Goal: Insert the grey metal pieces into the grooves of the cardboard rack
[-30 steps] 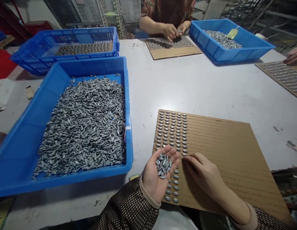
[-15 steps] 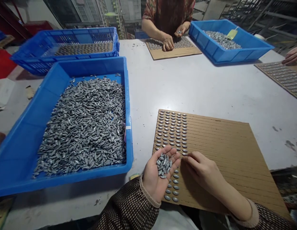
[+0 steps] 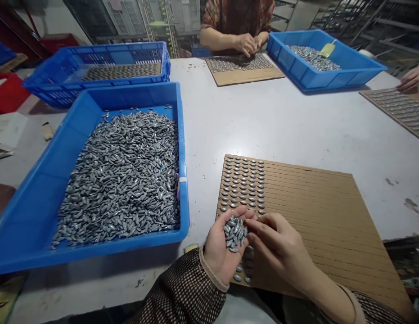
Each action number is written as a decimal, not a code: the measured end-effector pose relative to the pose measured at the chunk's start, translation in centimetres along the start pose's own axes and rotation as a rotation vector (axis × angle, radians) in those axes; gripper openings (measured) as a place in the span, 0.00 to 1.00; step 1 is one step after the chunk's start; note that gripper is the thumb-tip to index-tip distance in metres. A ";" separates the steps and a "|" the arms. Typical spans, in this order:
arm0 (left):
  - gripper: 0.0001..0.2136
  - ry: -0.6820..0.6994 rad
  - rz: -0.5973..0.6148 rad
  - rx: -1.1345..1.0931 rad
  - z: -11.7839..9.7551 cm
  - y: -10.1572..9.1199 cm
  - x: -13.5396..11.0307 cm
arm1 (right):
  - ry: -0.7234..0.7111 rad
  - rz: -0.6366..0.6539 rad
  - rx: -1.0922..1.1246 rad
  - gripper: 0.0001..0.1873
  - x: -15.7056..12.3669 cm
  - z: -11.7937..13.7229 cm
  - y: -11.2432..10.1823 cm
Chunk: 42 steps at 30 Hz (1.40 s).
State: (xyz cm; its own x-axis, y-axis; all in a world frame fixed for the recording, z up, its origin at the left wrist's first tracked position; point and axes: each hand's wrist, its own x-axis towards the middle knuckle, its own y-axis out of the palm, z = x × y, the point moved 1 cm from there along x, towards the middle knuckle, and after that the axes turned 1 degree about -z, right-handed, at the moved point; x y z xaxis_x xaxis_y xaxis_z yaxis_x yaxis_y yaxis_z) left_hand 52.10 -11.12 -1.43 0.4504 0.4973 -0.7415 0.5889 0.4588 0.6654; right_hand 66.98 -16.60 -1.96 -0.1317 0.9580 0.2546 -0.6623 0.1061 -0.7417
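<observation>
My left hand [image 3: 220, 252] is palm up and cupped, holding a small heap of grey spindle-shaped metal pieces [image 3: 235, 234]. At its fingers is my right hand [image 3: 283, 247], thumb and fingertips drawn together beside the heap. Whatever is between those fingertips is hidden. Both hands are over a ridged cardboard sheet [image 3: 313, 216]. Columns of the same pieces [image 3: 245, 177] lie in its grooves along the left side, partly covered by my hands. To the left, a blue tray [image 3: 184, 198] holds a large pile of loose pieces [image 3: 124, 180].
Behind the tray stands a blue slatted crate [image 3: 104, 83] with a filled sheet inside. Across the white table [image 3: 209, 121], a co-worker's hands [image 3: 248, 44] are over another cardboard sheet [image 3: 243, 78], beside a second blue tray [image 3: 334, 81]. Another person's hand [image 3: 413, 78] touches a sheet at far right.
My right hand has moved left from the cardboard to the heap in my left palm. The co-worker's hands across the table have come together.
</observation>
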 end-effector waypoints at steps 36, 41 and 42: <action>0.06 0.048 -0.024 0.051 -0.8 -0.1 -0.6 | -0.178 0.031 -0.328 0.15 -2.9 -3.7 0.5; 0.10 0.041 0.028 0.026 -0.6 -0.2 -0.4 | -0.181 0.053 -0.271 0.16 -3.2 -4.0 0.6; 0.10 0.032 0.040 0.024 -0.6 -0.2 -0.4 | -0.182 0.052 -0.257 0.17 -3.2 -4.0 0.6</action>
State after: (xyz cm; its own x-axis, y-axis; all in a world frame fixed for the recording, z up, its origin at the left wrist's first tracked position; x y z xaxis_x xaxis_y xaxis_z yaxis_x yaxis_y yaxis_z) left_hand 51.42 -10.97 -1.16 0.4526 0.5384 -0.7108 0.5866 0.4206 0.6921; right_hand 70.01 -18.57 -5.71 -0.3057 0.9031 0.3016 -0.4460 0.1441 -0.8833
